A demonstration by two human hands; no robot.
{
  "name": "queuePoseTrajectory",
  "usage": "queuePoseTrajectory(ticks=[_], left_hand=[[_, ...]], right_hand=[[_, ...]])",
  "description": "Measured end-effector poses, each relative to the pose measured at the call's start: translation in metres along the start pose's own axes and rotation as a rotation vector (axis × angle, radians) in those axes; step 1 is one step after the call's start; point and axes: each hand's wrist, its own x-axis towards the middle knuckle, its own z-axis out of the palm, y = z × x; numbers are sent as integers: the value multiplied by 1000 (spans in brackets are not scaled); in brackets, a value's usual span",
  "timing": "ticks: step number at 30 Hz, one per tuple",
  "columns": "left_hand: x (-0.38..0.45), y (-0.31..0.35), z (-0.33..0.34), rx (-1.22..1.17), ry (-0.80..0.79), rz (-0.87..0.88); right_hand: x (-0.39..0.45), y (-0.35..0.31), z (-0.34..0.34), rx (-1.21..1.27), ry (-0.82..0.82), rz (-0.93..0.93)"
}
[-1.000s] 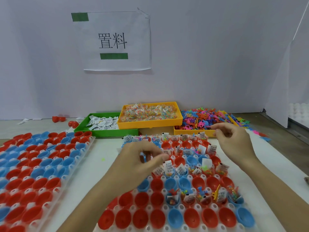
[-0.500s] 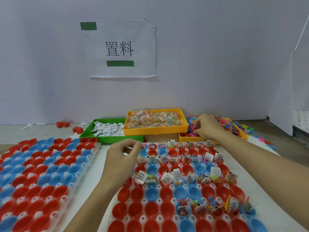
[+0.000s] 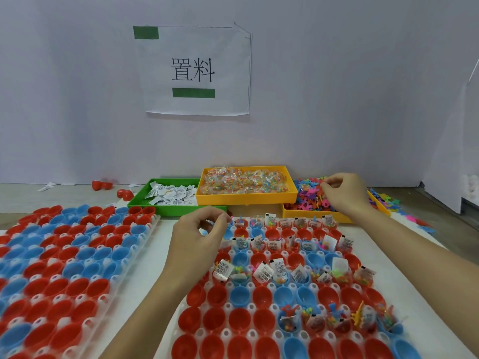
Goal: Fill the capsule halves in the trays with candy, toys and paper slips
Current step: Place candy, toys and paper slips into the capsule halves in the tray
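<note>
Since the earlier frame, the right hand (image 3: 344, 194) has stayed over the yellow bin of small coloured plastic toys (image 3: 309, 196) at 1 o'clock, its grip pinching among them; what it holds I cannot tell. At 12 o'clock of the clear tray of red and blue capsule halves (image 3: 274, 291), partly filled with printed paper slips and candy, the left hand (image 3: 197, 237) hovers, fingers curled, contents unclear.

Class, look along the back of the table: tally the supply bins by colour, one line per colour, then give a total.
Green bin (paper slips): 1
Yellow bins: 2, namely the candy bin and the toy bin, over which the right hand reaches
Total: 3 bins
</note>
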Motion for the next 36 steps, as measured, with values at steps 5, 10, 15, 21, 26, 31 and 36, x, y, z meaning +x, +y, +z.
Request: queuePoseTrajectory(ticks=[5,10,15,21,26,31,36], left_hand=[[-2,5,2,-15,-33,31],[-8,15,3,-50,-107,65],[-16,27,8,-83,-183,84],[-24,37,13,-93,-338,114],[-26,39,15,-102,-440,128],[-20,39,6,-107,-576,68],[-15,39,-8,96,-815,97]], right_hand=[[-31,-13,-18,293,-89,28],[-75,-31,-36,452,-259,-67],[-109,-45,-48,472,-379,-157],[-137,-63,-51,470,-536,-273],[-148,-70,-49,486,-662,-317],[-148,-68,-49,447,-690,-351],[-138,-61,-56,435,-556,-359]])
